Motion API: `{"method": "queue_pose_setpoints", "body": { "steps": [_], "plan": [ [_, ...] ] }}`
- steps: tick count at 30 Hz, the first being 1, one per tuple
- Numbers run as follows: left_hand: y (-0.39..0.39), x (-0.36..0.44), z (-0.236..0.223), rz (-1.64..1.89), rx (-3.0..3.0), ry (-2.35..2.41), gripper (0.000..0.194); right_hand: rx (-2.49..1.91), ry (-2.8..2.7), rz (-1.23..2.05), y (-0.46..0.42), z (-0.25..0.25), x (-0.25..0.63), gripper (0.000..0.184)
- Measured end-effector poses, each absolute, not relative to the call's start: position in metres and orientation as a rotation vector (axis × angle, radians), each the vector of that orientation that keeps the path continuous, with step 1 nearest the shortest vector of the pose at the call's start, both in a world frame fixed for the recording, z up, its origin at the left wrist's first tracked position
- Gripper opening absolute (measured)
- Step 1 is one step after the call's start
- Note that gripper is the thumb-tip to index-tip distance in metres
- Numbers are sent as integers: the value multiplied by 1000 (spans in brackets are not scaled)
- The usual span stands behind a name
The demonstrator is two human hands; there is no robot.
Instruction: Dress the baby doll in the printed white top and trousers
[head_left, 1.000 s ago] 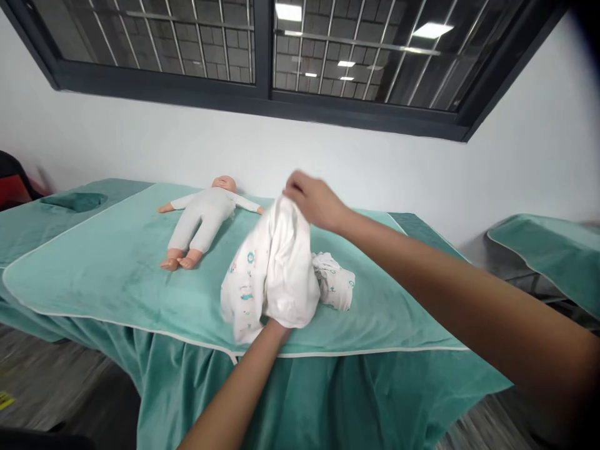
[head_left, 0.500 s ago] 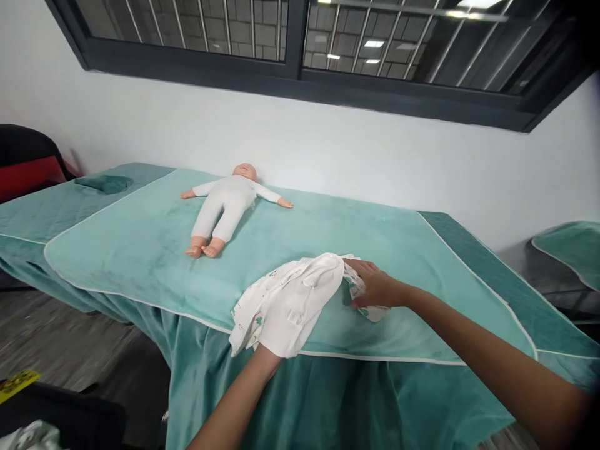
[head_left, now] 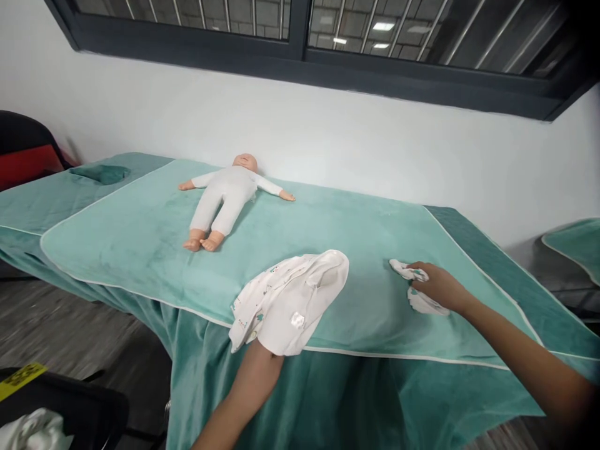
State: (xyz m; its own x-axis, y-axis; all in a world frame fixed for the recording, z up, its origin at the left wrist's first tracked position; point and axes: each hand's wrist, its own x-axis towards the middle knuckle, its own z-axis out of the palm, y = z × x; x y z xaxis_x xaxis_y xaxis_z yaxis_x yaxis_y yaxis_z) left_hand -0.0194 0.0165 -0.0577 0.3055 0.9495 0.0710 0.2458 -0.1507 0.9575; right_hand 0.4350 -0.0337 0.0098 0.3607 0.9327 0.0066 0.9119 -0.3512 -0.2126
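Observation:
A white baby garment [head_left: 295, 300] with small coloured prints and a pale label lies bunched near the bed's front edge. My left hand [head_left: 268, 357] goes in under its near end, so only the wrist shows and the fingers are hidden. Farther right, my right hand [head_left: 435, 284] is closed on a small white printed cloth [head_left: 424, 303]; parts of it stick out past the fingertips and below the palm. Beyond the garment, a baby doll [head_left: 229, 194] in a white suit rests on its back, arms spread, bare feet toward me.
A light green cover [head_left: 140, 250] spreads over the bed, with a darker green sheet [head_left: 210, 362] hanging in front. At lower left stand a black case or seat with a yellow label [head_left: 21, 380] and crumpled white cloth [head_left: 35, 431]. A wall and window [head_left: 300, 56] rise behind.
My right hand has moved right, away from the garment, carrying the small printed cloth with it. The left hand stays under the garment. The view has tipped down slightly.

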Motion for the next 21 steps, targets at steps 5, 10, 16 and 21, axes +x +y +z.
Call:
{"method": "queue_pose_setpoints", "body": {
  "steps": [5,10,16,21],
  "plan": [
    [6,-55,-38,842,1933,1259,25,-2339,-1684,370,-56,14,437,31],
    [21,-50,-21,1137,2018,1326,18,-2390,-1725,397,-66,11,428,30],
    [47,-13,-18,1076,2127,1172,20,-2490,-1897,49,-67,23,397,47],
    [63,9,-26,895,2309,1305,31,-2246,-1939,-78,-47,41,329,53]
  ]
}}
